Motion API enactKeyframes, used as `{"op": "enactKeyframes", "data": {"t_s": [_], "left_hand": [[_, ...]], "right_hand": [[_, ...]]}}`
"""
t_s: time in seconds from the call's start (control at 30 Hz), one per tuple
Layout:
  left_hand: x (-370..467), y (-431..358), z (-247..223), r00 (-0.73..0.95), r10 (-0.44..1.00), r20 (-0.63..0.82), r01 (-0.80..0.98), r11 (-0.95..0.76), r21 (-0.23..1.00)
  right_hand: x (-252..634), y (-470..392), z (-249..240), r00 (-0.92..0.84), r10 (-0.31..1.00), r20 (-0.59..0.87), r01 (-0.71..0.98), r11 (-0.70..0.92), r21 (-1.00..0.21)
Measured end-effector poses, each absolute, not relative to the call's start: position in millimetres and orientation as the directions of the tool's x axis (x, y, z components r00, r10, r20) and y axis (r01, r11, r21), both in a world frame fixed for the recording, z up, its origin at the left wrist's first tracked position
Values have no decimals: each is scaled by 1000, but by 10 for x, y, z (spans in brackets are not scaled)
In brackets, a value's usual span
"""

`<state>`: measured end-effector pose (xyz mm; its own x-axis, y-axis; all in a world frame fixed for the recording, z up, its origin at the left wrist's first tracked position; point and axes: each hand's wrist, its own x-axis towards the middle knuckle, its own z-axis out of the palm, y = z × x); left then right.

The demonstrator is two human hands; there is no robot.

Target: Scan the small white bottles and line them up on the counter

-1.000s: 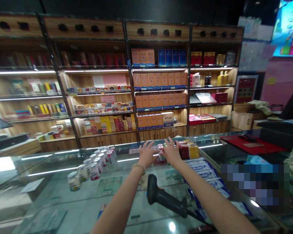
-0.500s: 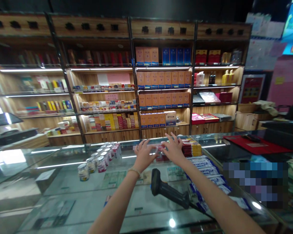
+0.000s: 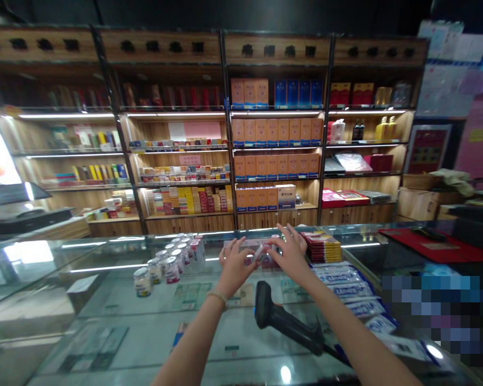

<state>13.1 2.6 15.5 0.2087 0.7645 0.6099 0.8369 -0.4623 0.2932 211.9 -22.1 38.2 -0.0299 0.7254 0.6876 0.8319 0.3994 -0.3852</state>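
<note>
Over the far part of the glass counter, my left hand (image 3: 235, 265) and my right hand (image 3: 292, 254) face each other. A small clear-and-pink pack (image 3: 261, 251) is pinched between their thumbs and fingertips, held at a tilt; its exact kind is too blurred to make out. Behind my right hand, more small pink-labelled containers are partly hidden. Just right of that hand lies a stack of red and yellow packets (image 3: 324, 246). A black barcode scanner (image 3: 284, 319) rests on the glass below both hands.
To the left, small lidded jars (image 3: 172, 269) stand in rows on the glass counter (image 3: 145, 332). Blue-and-white packets (image 3: 352, 289) lie fanned out beside my right forearm. A red mat (image 3: 438, 249) is at the right. Stocked shelves (image 3: 277, 131) line the back wall.
My view has shifted slightly, so the shelves sit farther right. Both hands remain together at the small pack, which now shows more clearly between the fingertips, tilted.
</note>
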Motion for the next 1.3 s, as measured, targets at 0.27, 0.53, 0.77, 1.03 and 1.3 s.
{"op": "enactKeyframes", "data": {"t_s": [0.27,0.53,0.77,1.03,1.3], "left_hand": [[96,-121,249,184,716,673,848,-462,260],[55,-194,281,215,610,763,849,-502,162],[40,-187,235,234,574,785,846,-518,127],[13,-193,246,197,554,809,845,-514,147],[-24,-147,175,187,532,826,834,-530,152]], "right_hand": [[2220,-229,274,-25,708,706,849,388,-359],[2256,-279,185,-77,678,731,920,330,-209],[2269,-230,118,-88,671,736,936,308,-168],[2211,-244,341,-190,680,708,960,279,-10],[2146,-492,396,-132,710,692,980,198,-16]]}}
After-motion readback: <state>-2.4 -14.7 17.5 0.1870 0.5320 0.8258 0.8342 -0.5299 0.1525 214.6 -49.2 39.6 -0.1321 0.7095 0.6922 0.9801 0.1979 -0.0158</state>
